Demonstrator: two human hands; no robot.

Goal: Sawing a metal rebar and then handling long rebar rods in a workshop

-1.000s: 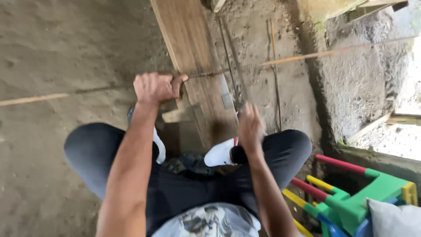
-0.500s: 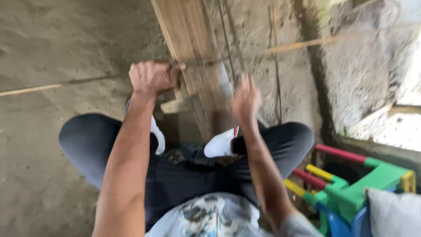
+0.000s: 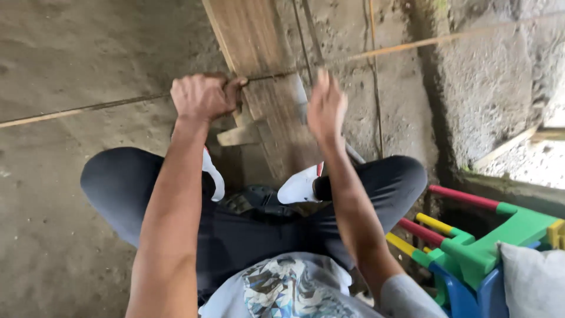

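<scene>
Two hands work a thin bamboo strip (image 3: 88, 109) that runs from left of frame to upper right. Our left hand (image 3: 203, 95) clenches it at centre-left; our right hand (image 3: 326, 109) lies open, blurred, over the wooden plank (image 3: 259, 53). We should keep it taut and low.

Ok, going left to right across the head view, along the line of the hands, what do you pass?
Thin strip on the concrete floor → left hand, clenched on the strip → wooden plank → right hand, raised and blurred → rough wall.
</scene>
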